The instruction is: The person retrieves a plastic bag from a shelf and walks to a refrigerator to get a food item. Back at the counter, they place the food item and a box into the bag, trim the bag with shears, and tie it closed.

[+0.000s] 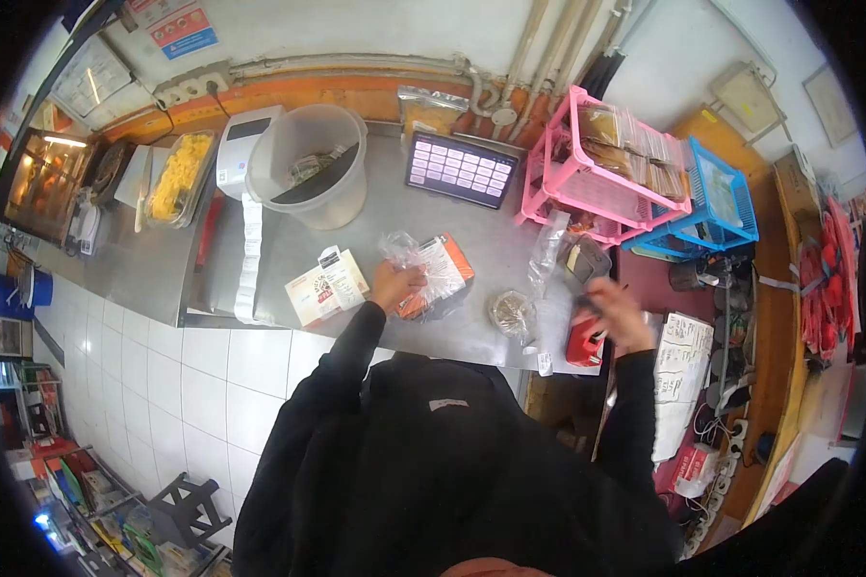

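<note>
My left hand (396, 286) is closed on the bunched end of a clear plastic bag (438, 274), beside an orange and white box (452, 274) on the steel counter. Just left of it lies a white box (322, 291) with red print and a paper slip. My right hand (623, 315), blurred by motion, is above a red device (586, 342) near the counter's front edge; whether it holds anything is unclear. Between the hands sits a small round clear-wrapped item (510, 312), with more clear plastic (548, 252) to its right.
A tablet (460, 169) stands at the back. Behind left are a big translucent bucket (342, 192), a printer (243, 154) with a long receipt (249, 260), and a tray of yellow food (181, 183). Pink baskets (606, 192) and a blue basket (717, 192) stand back right.
</note>
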A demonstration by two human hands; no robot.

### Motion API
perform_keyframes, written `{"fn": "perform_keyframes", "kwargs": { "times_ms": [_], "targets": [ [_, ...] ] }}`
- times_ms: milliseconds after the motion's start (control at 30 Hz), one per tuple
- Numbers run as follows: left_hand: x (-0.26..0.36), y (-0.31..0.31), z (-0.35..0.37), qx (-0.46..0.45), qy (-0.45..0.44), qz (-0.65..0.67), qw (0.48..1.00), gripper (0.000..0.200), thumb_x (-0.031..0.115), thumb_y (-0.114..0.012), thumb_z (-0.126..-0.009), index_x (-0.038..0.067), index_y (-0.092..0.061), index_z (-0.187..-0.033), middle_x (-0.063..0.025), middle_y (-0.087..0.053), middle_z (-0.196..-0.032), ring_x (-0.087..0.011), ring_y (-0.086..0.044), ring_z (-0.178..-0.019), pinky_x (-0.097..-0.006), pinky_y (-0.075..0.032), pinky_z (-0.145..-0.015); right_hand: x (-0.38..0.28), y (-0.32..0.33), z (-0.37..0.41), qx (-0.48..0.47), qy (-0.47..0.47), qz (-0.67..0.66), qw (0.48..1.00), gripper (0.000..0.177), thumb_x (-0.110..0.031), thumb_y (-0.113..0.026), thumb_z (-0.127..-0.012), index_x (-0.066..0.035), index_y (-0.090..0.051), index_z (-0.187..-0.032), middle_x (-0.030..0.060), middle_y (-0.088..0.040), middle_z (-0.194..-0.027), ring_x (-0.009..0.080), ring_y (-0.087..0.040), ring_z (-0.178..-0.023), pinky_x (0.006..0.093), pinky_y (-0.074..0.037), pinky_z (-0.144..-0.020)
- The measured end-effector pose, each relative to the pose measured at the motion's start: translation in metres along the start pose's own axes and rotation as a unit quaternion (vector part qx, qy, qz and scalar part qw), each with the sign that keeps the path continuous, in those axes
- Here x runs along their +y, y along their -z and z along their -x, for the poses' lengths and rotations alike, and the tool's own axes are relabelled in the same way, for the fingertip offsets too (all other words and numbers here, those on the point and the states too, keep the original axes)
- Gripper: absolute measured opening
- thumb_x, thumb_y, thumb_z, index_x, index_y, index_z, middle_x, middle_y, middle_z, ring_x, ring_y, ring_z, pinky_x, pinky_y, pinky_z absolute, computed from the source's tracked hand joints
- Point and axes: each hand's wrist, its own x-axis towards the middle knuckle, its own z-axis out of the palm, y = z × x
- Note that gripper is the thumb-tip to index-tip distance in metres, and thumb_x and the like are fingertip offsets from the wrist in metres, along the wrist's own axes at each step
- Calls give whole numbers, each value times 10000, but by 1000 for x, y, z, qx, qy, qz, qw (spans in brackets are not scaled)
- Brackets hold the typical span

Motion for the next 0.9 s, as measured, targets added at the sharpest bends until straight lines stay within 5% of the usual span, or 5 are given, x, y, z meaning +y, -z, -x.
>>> {"fn": "perform_keyframes", "kwargs": {
  "times_ms": [33,100,267,367,900],
  "targets": [
    [2,0,0,-2,7,1,1000,253,107,-727,-789,-64,-599,-923,-165,-666,-810,-224,-680,-676,-296,-558,-576,20,-25,-8,-136,10,-105,985,531,-82,-565,-867,-66,-367,-1359,161,-531,-1191,347,-662,-913,336,-589,-686],
    [4,0,-1,0,13,-15,1000,265,113,-727,-793,-67,-585,-925,-168,-663,-807,-226,-681,-671,-299,-560,-569,47,-85,-28,-179,-32,-144,973,478,-107,-600,-866,-56,-418,-1306,134,-533,-1186,326,-651,-966,348,-591,-717],
    [3,4,-7,-3,31,-30,999,281,115,-725,-798,-73,-556,-921,-165,-659,-805,-224,-682,-671,-302,-560,-561,125,-152,-84,-45,87,238,966,421,-255,-771,-757,-73,-584,-1087,25,-633,-755,144,-628,-654,252,-488,-586],
    [4,3,-7,-3,23,-26,999,282,123,-732,-795,-64,-549,-902,-162,-655,-799,-224,-681,-665,-302,-555,-549,136,-170,-91,40,116,342,932,415,-277,-833,-693,-75,-619,-985,-36,-522,-537,47,-489,-516,232,-365,-499],
    [5,9,-12,-24,34,-45,998,296,166,-717,-815,-62,-566,-930,-166,-668,-838,-223,-687,-683,-300,-558,-568,123,-177,-86,82,157,472,864,531,-457,-842,-595,-124,-642,-957,32,-568,-609,181,-557,-535,332,-424,-518]
  ]
}}
